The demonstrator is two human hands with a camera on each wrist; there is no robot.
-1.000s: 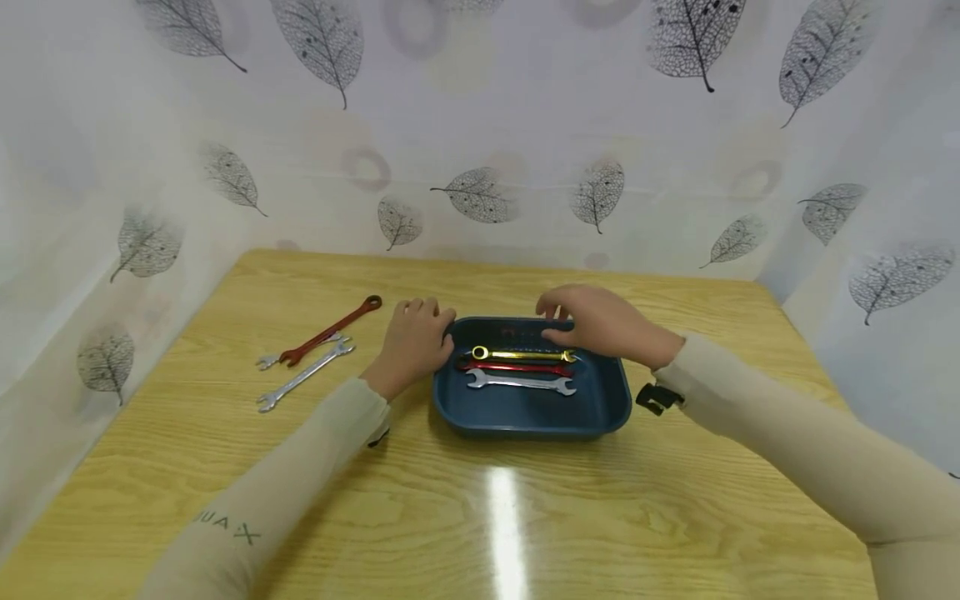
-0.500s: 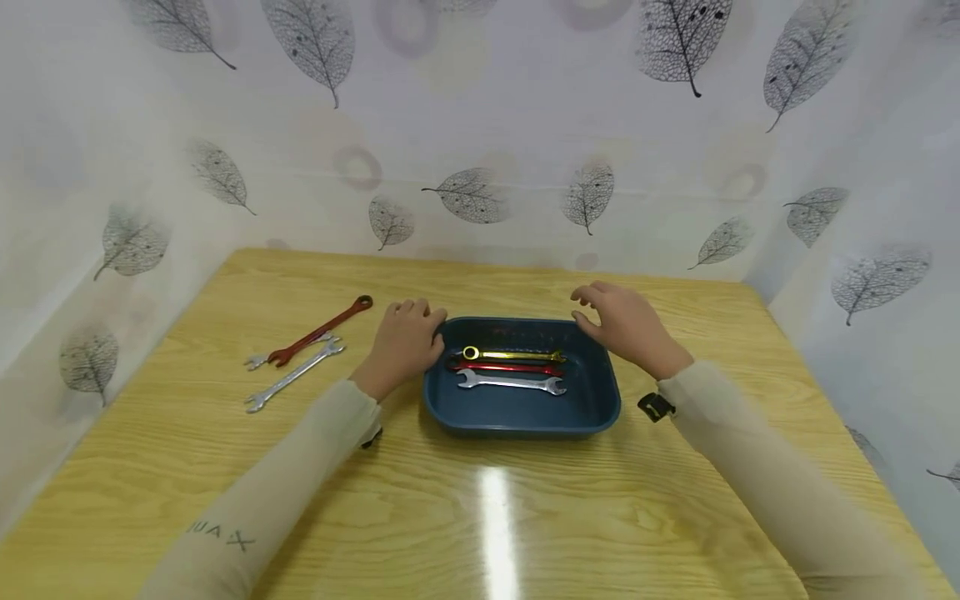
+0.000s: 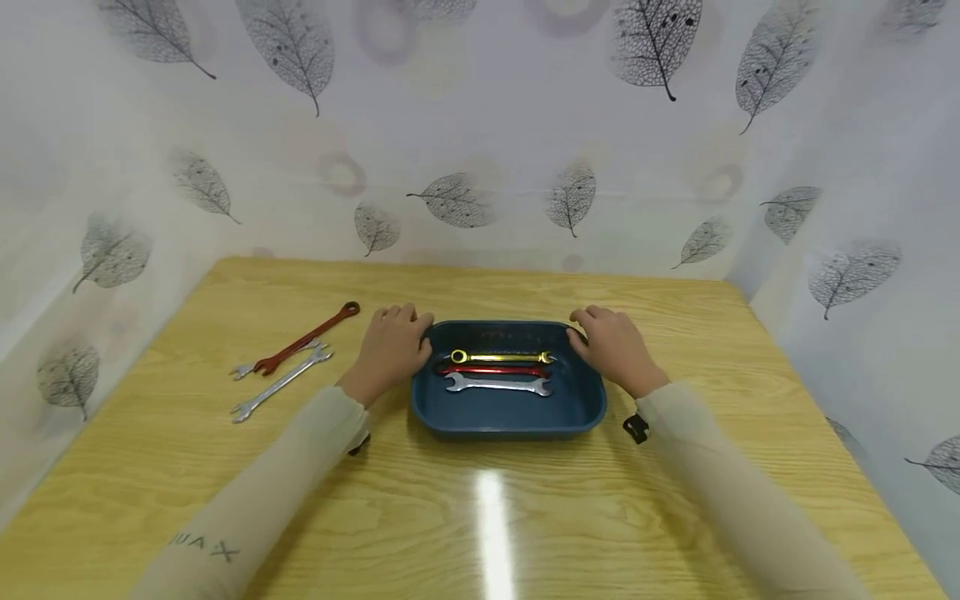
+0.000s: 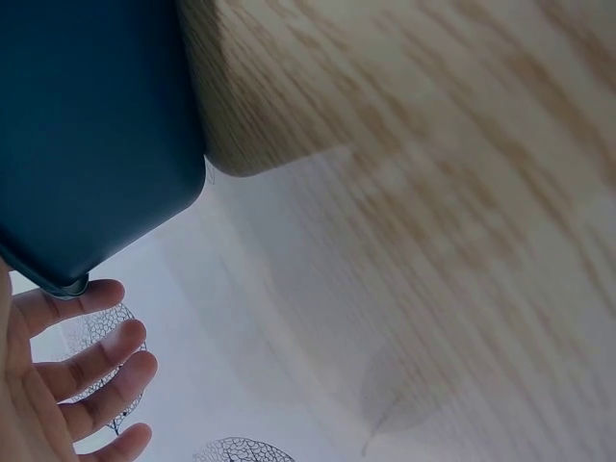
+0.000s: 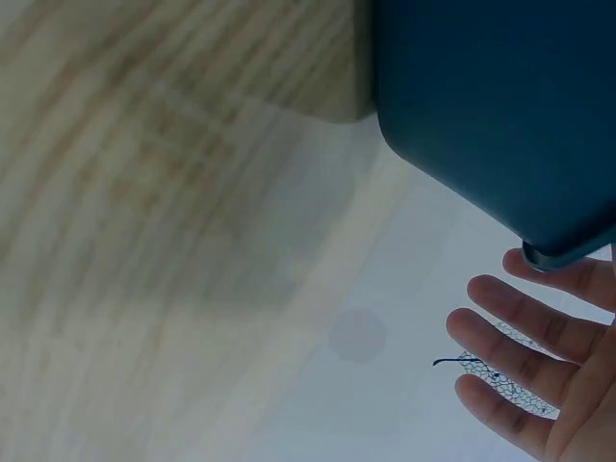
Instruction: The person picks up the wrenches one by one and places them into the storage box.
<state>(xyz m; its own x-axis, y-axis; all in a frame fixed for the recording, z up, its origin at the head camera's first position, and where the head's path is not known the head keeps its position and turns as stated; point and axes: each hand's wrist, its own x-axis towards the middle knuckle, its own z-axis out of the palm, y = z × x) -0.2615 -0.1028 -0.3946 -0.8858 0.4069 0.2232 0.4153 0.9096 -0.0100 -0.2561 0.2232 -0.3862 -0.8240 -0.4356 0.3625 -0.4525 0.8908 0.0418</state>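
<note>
A dark blue plastic tray (image 3: 510,417) stands on the table between both hands. My left hand (image 3: 390,354) holds its far left corner, thumb over the rim and index finger under it; the other fingers spread loosely in the left wrist view. At the far right corner my right hand (image 3: 618,354) holds the rim likewise, its lower fingers spread in the right wrist view. Three wrenches lie side by side in the tray: a gold wrench (image 3: 501,357) farthest, a red wrench (image 3: 498,370) in the middle, a silver open-end wrench (image 3: 498,384) nearest.
On the wooden table (image 3: 420,517), left of the tray, lie a red wrench (image 3: 311,337) and a silver open-end wrench (image 3: 281,382). Another silver wrench (image 3: 243,370) is partly hidden under the red one. Leaf-printed curtain (image 3: 480,133) hangs round the back and sides.
My right hand has moved from above the tray's far side rightward to its far right corner and now holds the rim there. The left hand stays at its corner. The head view shifts slightly.
</note>
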